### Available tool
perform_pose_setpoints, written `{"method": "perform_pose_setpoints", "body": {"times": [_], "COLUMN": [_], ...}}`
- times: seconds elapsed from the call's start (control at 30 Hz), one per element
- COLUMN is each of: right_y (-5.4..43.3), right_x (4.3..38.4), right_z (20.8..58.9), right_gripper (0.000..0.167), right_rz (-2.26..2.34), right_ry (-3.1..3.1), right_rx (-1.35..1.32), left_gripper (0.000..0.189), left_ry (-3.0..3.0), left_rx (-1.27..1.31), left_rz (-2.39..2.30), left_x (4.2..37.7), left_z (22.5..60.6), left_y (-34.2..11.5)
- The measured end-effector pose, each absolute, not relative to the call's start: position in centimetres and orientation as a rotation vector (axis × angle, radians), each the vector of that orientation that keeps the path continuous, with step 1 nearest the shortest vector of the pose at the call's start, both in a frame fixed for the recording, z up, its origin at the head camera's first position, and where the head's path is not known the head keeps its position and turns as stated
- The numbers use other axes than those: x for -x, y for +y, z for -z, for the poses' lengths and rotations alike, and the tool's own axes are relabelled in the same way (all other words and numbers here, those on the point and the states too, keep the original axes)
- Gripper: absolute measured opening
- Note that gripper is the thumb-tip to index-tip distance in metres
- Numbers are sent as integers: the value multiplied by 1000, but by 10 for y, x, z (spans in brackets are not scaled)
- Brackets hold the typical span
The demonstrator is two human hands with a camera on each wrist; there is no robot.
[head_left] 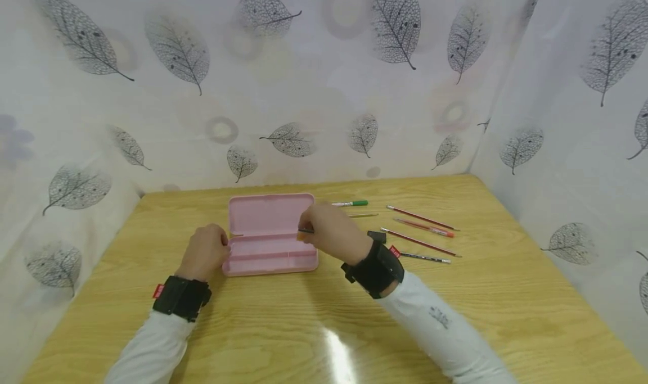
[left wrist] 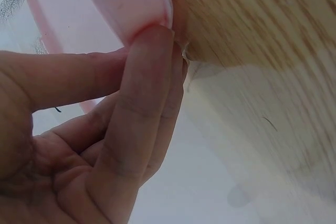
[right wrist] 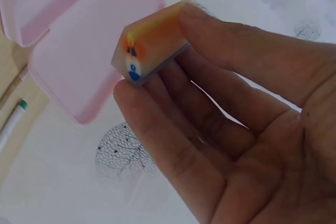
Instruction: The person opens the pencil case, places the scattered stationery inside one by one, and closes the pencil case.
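Note:
An open pink pencil case (head_left: 270,235) lies on the wooden table (head_left: 324,316), lid flat toward the back. My left hand (head_left: 225,242) is at its left edge. In the left wrist view the thumb and fingertips (left wrist: 152,35) pinch the case's rim (left wrist: 126,3). My right hand (head_left: 304,233) hovers over the case's right side. It pinches a small orange-and-white eraser (right wrist: 147,45) with a blue print between thumb and fingers (right wrist: 136,108). In the head view only a bit of the eraser (head_left: 302,236) shows. The case (right wrist: 79,40) looks bare inside.
Right of the case lie a green-capped pen (head_left: 351,203), a thin pencil (head_left: 363,215), several red pencils (head_left: 422,218), an orange pen (head_left: 424,227) and a small black block (head_left: 377,236). Leaf-print curtains close in the back and both sides.

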State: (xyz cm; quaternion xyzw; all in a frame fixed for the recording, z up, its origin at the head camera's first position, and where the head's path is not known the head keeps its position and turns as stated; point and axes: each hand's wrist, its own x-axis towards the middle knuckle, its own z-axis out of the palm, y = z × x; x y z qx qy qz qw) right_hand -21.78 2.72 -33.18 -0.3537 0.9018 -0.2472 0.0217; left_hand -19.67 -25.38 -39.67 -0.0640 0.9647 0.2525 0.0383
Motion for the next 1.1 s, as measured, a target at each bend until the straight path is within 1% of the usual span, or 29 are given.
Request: {"method": "perform_pose_setpoints", "body": {"times": [0.23,0.5,0.73,1.1], "right_y": [18,11,8,6], "right_x": [222,223,221,221], "right_z": [353,366,374,378], "right_gripper": [6,18,16,15], "right_rz": [703,668,651,623], "right_ry": [2774,2768,2734,2726], "right_rx": [1044,1092,1053,1113], "left_gripper": [6,5,4,4], "left_ry": [2969,2973,2972,2979], "left_rx": [179,179,174,170], "left_rz": [-770,-771,-772,-769], "left_x": [197,198,198,197], "left_z": [398,397,399,399], "left_y": [-254,-254,-255,-255]}}
